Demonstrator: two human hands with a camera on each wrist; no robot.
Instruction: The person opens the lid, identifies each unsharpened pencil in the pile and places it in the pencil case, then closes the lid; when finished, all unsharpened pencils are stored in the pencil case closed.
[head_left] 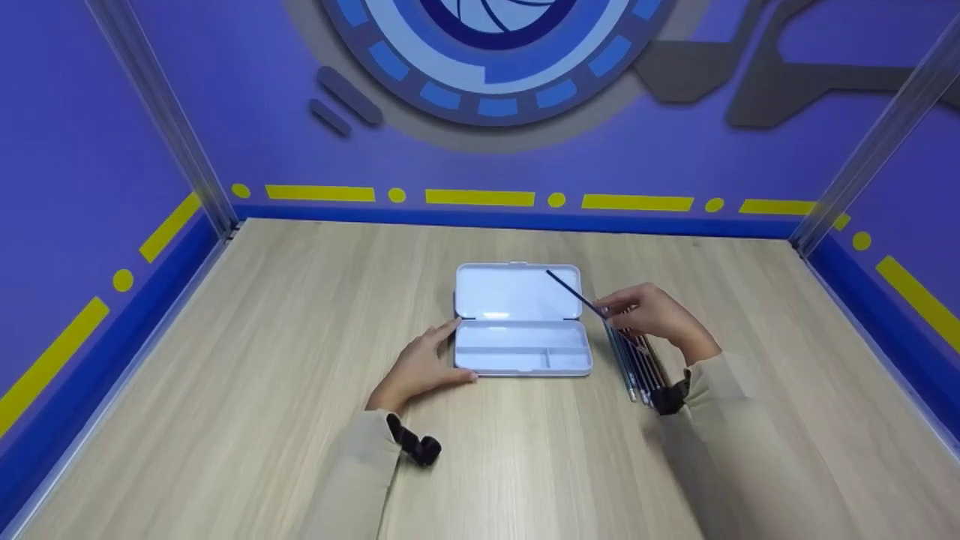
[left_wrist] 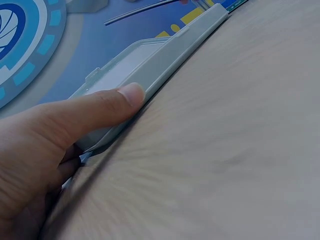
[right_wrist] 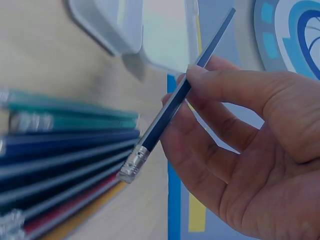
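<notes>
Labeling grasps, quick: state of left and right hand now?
Left hand: holding the white case at its left end.
Right hand: pinching a dark pencil.

Both forearms [head_left: 349,476] are extended forward and sleeved to the wrists [head_left: 701,349]. The left hand [head_left: 418,365] is held low, its thumb [left_wrist: 100,109] stretched out and spread from the index finger [head_left: 441,331]. The right hand [head_left: 655,313] is held raised; a pinch is formed by its thumb [right_wrist: 227,89] and fingertips [right_wrist: 175,129], the other fingers being bent.

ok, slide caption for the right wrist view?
Dark-blue pencil pinched in the right grip; more pencils lie on the table.
</notes>
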